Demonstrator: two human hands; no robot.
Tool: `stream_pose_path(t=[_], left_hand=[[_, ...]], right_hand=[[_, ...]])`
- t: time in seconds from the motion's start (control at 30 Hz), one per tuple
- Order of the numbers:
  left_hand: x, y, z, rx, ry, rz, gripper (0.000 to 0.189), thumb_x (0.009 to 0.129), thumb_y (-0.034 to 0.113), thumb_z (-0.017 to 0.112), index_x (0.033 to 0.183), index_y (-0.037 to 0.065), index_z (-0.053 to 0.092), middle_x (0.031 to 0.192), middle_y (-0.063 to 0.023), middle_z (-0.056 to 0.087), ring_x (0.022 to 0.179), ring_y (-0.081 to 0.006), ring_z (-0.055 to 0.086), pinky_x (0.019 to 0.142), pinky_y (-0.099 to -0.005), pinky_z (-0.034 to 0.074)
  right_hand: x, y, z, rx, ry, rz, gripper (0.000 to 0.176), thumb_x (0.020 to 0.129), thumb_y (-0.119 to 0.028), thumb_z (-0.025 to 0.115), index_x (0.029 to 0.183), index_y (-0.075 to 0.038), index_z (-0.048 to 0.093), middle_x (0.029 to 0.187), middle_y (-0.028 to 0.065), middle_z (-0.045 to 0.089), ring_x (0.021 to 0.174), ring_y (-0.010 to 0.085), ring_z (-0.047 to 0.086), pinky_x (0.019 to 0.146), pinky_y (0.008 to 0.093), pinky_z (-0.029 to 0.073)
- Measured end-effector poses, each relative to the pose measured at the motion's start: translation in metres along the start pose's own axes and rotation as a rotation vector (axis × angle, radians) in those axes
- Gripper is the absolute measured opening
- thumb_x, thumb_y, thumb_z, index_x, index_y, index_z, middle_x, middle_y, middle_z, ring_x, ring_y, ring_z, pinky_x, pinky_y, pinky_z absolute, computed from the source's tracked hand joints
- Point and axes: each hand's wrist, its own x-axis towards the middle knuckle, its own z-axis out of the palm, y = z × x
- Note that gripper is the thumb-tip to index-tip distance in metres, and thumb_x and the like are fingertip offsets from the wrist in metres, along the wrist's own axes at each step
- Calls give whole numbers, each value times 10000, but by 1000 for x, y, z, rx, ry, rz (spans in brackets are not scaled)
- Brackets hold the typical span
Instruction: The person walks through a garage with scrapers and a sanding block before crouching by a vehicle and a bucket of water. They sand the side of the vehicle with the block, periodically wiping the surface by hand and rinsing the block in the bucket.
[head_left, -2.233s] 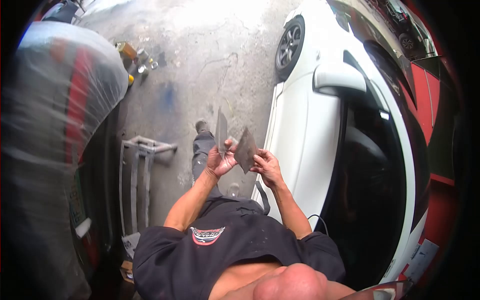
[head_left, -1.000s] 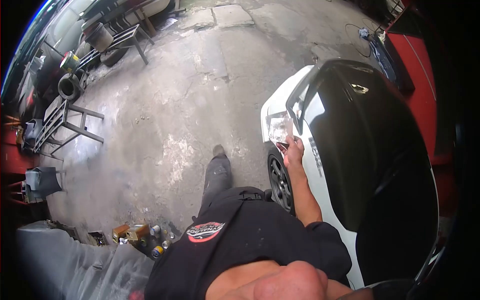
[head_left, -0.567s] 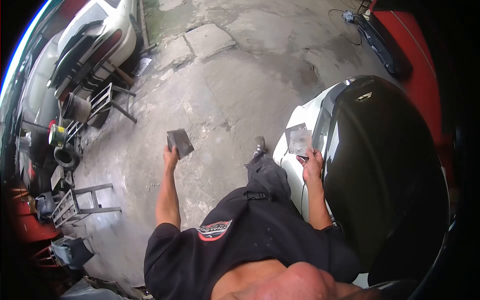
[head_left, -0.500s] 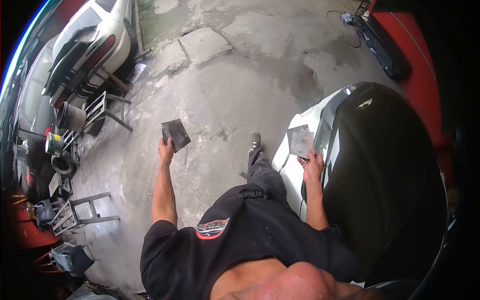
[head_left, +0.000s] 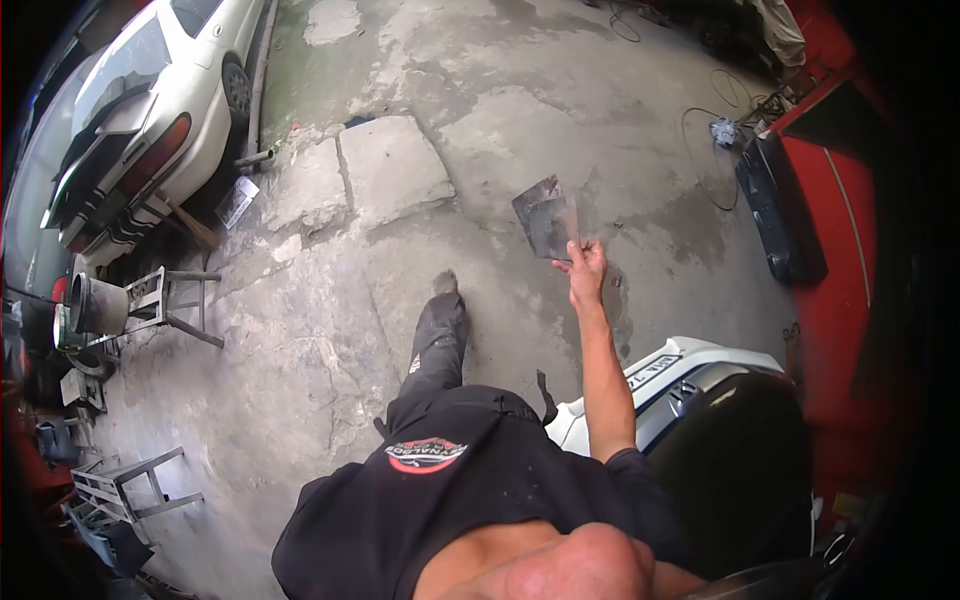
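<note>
My right hand (head_left: pixel 587 270) is raised ahead of me over the floor, its thumb and fingers pinched on the lower right corner of a thin square sheet (head_left: pixel 546 220). The sheet is dark grey, with a paler strip down its right side and a brownish mark near the top. Neither my left hand nor its forearm shows; only the dark sleeve on that side is in view. Below my right forearm is the white end of a car (head_left: pixel 640 385) with a number plate and a large black panel (head_left: pixel 750 450).
Cracked concrete floor (head_left: pixel 500 130) stretches ahead, with a raised broken slab (head_left: pixel 395 170). At left stand a white car (head_left: pixel 200 120), a metal stand (head_left: pixel 165 300) by a bucket (head_left: pixel 98 305), and another stand (head_left: pixel 140 485). On the right, a black bumper-like part (head_left: pixel 775 210) leans by a red vehicle (head_left: pixel 845 220).
My right hand has moved forward and left with its sheet, away from the white car end. My left hand, which held a dark square sheet, has left the view. The view has turned rightward.
</note>
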Motion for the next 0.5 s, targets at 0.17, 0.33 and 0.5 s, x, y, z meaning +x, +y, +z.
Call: stream_pose_path(t=[0.17, 0.33, 0.5], left_hand=[[120, 222, -104, 8, 71, 125, 662, 871, 462, 635, 1257, -75, 598, 1049, -280, 695, 1084, -389, 664, 945, -461, 505], [213, 585, -375, -469, 456, 464, 442, 905, 305, 616, 1139, -70, 613, 1077, -311, 667, 1055, -452, 642, 887, -475, 504], [200, 956, -629, -656, 537, 1014, 294, 962, 255, 620, 977, -37, 590, 814, -127, 643, 734, -204, 585, 665, -365, 484]], right_hand=[[184, 130, -59, -591, 340, 282, 258, 919, -101, 603, 1146, -24, 509, 1025, 129, 606, 852, 218, 637, 577, 345, 606], [184, 180, -202, -842, 813, 956, 288, 829, -99, 675, 1091, -43, 569, 1098, 175, 651, 943, 323, 682, 660, 435, 618], [211, 191, -193, -873, 1079, 1126, 340, 849, -180, 694, 1143, -26, 619, 1082, 200, 691, 947, 333, 710, 738, 432, 606]])
